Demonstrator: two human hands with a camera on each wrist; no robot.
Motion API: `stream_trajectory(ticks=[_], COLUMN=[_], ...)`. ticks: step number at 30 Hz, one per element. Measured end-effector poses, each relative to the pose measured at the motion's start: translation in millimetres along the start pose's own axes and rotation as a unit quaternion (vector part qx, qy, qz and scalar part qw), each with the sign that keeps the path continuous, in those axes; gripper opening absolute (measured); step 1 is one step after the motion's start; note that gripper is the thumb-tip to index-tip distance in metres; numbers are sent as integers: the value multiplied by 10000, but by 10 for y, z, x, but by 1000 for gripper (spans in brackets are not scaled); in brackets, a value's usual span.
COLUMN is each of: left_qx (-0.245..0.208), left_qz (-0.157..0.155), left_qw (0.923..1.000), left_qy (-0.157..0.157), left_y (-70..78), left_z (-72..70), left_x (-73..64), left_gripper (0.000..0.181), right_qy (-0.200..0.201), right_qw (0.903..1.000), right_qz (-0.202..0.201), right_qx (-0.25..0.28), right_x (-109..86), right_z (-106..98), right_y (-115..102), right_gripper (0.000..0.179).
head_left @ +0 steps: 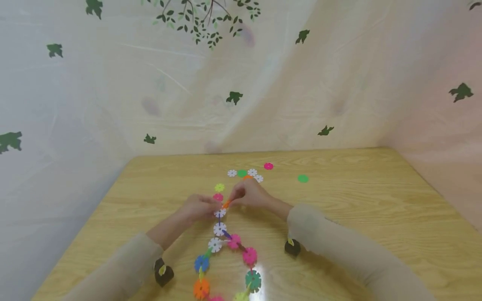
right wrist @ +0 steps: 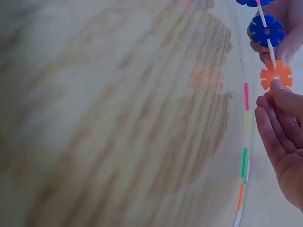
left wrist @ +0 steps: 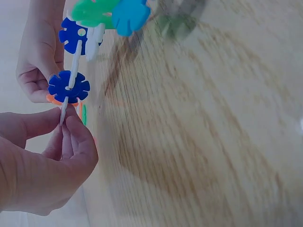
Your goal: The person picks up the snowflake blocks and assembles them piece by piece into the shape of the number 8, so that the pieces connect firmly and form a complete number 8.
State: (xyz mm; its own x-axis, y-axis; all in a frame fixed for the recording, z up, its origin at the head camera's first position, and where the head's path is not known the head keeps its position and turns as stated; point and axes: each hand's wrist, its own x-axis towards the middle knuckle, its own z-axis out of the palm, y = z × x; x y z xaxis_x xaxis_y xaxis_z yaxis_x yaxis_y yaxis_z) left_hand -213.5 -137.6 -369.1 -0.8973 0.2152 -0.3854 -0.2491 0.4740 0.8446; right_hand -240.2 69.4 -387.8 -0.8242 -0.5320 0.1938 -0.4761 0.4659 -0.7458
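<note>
Notched plastic discs, slotted edge to edge, form a many-coloured chain (head_left: 220, 229) that loops on the near side of the table. At its far end my left hand (head_left: 198, 207) pinches a white disc (left wrist: 64, 109), seen edge-on in the left wrist view, which is slotted to a blue disc (left wrist: 69, 87). My right hand (head_left: 251, 194) pinches an orange disc (right wrist: 276, 73) between thumb and fingers. That orange disc meets the white one at the chain's end, close in front of the left fingertips.
Beyond the hands lie loose discs: a yellow one (head_left: 219, 187), a pink one (head_left: 218, 197), and a cluster with a green disc (head_left: 242, 173) and several white ones. Farther right are another pink disc (head_left: 268, 166) and green disc (head_left: 303, 178). A printed curtain (head_left: 263, 104) hangs behind the wooden table (head_left: 357, 200).
</note>
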Motion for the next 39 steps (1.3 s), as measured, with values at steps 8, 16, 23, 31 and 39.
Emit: stream_trajectory(ticks=[8,16,23,31,39], left_qx=[149,72,-108,-194,-141], left_qz=[229,274,280,347,245], left_qw=[9996,9995,9995,9992,9996], left_qy=[72,155,133,48,79], left_y=[-64,-133,-185,-213,-232], left_z=[-64,-193,-261,-290,-310], left_x=[-39,-95,-112,-111,-98], left_gripper=[25,29,33,33,33], right_qy=[-171,-453,-990,-1051,-1062], right_qw=[9993,9929,9629,9690,9771], right_qz=[215,75,-201,60,353], right_qx=[234,-1097,-2502,-2237,-1808], right_x=[54,224,358,386,378], right_z=[6,90,172,182,183], right_y=[-28,-121,-184,-176,-156], right_gripper=[19,23,25,13,20])
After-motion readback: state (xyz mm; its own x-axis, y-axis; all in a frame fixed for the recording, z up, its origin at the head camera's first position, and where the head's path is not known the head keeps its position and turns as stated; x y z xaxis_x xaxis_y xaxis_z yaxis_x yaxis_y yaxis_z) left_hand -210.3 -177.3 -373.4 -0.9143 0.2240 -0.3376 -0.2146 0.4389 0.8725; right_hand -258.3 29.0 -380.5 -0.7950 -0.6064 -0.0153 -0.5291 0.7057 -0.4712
